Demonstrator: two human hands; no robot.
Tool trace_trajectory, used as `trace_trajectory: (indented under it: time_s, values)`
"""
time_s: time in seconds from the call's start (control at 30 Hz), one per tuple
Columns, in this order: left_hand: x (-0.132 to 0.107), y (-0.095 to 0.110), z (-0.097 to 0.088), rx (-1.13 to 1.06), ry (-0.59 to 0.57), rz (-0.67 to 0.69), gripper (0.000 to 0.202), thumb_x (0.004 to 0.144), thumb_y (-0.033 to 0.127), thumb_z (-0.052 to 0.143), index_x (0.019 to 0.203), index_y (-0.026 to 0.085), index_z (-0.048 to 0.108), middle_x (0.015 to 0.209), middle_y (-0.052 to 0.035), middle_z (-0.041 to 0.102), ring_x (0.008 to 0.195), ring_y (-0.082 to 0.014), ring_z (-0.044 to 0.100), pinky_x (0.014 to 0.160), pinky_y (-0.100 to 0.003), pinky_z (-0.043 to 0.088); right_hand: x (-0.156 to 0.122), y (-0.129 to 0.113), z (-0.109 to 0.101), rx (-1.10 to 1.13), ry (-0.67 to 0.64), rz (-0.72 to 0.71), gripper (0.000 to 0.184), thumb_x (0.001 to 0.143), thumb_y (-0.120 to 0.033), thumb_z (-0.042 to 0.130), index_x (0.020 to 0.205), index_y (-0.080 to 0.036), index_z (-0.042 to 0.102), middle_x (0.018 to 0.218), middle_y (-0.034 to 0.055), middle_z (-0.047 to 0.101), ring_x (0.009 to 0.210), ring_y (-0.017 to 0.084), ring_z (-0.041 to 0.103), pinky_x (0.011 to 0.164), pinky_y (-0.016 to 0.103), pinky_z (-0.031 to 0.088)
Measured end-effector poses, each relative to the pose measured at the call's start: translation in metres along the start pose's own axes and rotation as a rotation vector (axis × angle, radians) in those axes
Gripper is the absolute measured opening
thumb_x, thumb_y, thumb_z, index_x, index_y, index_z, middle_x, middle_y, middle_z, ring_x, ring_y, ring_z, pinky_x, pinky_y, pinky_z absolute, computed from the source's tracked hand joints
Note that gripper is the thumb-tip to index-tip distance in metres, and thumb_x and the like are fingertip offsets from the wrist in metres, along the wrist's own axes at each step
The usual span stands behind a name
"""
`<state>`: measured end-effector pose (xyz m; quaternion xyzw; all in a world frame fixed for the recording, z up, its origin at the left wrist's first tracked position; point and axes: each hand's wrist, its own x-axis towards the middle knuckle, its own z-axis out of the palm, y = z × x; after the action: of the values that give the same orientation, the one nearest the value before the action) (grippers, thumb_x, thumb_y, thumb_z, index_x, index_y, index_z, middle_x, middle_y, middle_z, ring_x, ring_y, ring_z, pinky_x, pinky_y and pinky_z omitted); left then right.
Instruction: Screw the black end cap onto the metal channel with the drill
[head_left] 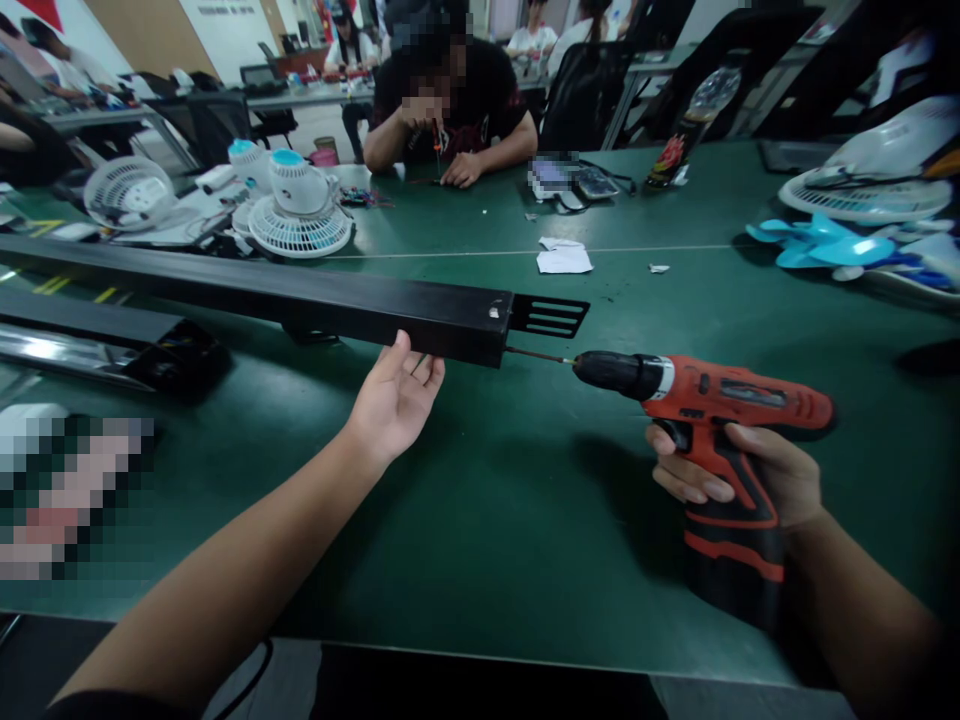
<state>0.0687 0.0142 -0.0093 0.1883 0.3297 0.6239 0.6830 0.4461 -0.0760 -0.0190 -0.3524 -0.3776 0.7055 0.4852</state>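
A long black rectangular housing (337,300) stretches from the left edge to the middle, raised above the table at its near right end. My left hand (394,400) supports it close to that end, thumb on the front face and fingers underneath. A black slotted plate (551,316) sticks out of the end. My right hand (772,470) is wrapped round the handle of a red and black cordless drill (739,395), a finger at its trigger. The drill's long thin bit (536,354) points left and reaches the housing's end; its tip is hidden there.
Another black and silver housing (97,345) lies at the left. White fan parts (300,225) stand at the back left. Blue fan blades (825,243) lie at the right, with a drink bottle (690,130) behind. Across the green table (480,560) a person (450,110) works with a screwdriver.
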Motion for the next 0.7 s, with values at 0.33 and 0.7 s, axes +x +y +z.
trace_trajectory:
  time_s: [0.33,0.7]
  values:
    - [0.007,0.001,0.002,-0.017,-0.022,0.016,0.03,0.105,0.051,0.091,0.11,0.024,0.079,0.106,-0.0052,0.081,0.117,-0.0242,0.079,0.11,-0.036,0.061,-0.004,0.001,-0.008,-0.009,0.022,0.016,0.042,0.091,-0.054,0.095,0.12,-0.026,0.086,0.103,0.0107,0.089,0.045,0.01,0.04,0.047,0.035,0.052]
    - [0.034,0.003,-0.012,0.032,-0.084,-0.037,0.045,0.107,0.067,0.086,0.093,0.025,0.074,0.08,0.0006,0.066,0.07,-0.0134,0.062,0.064,-0.028,0.05,-0.006,0.003,-0.017,-0.049,0.06,0.024,0.043,0.091,-0.06,0.093,0.12,-0.028,0.085,0.095,0.0116,0.088,0.05,0.017,0.053,0.049,0.038,0.053]
